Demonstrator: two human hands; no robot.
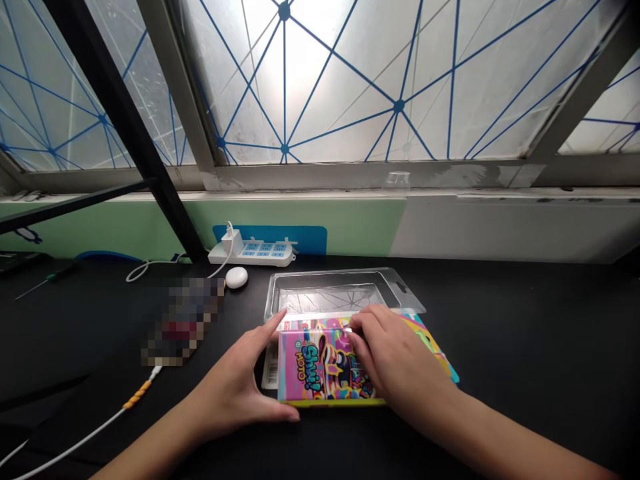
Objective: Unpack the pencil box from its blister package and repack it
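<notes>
A flat pink and yellow box (327,373) with bright cartoon lettering lies on the black table, its lettering turned sideways to me. My left hand (240,380) spans the box's left end, thumb at the near corner and fingers at the far side. On its upper right rests my right hand (395,353), fingers curled and pinched at the far edge; what lies under the fingertips is hidden. Beneath the box a colourful backing card (445,357) sticks out at the right. Just behind sits a clear plastic blister shell (330,287).
A phone-like blurred object (183,323) lies at left with a white cable (95,430) plugged in. Behind it are a round white case (237,277) and a power strip (265,252). A black post (165,193) slants at left; a screwdriver (37,285) lies farther left.
</notes>
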